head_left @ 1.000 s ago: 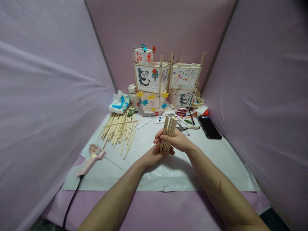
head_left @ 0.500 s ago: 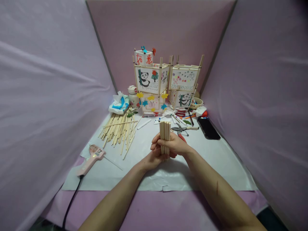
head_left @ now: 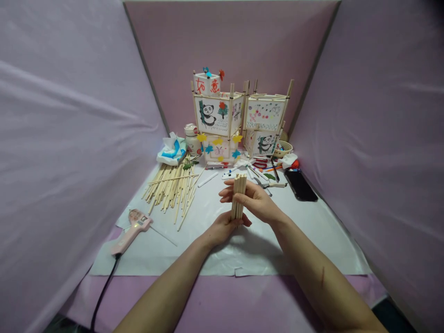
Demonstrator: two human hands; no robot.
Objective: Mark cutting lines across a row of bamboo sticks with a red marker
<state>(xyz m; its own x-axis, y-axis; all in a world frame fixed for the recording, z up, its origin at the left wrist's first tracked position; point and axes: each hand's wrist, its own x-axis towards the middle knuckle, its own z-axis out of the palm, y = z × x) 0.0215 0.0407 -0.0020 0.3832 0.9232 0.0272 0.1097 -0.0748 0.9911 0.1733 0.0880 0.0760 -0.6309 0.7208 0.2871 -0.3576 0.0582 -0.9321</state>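
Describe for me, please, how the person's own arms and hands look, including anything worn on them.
The left hand and right hand are bare, without gloves. No watch or bracelet shows at either wrist, and no sleeve along the visible arms. A thin, straight mark shows on the right forearm.

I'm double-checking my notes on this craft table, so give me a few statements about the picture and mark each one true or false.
1. The left hand and right hand both hold the bundle of sticks. True.
2. The glue gun lies right of the hands. False: the glue gun lies to their left.
3. The phone lies right of the hands. True.
4. The bundle of sticks lies flat. False: it is held roughly upright.
5. The tissue pack sits beyond the loose sticks. True.
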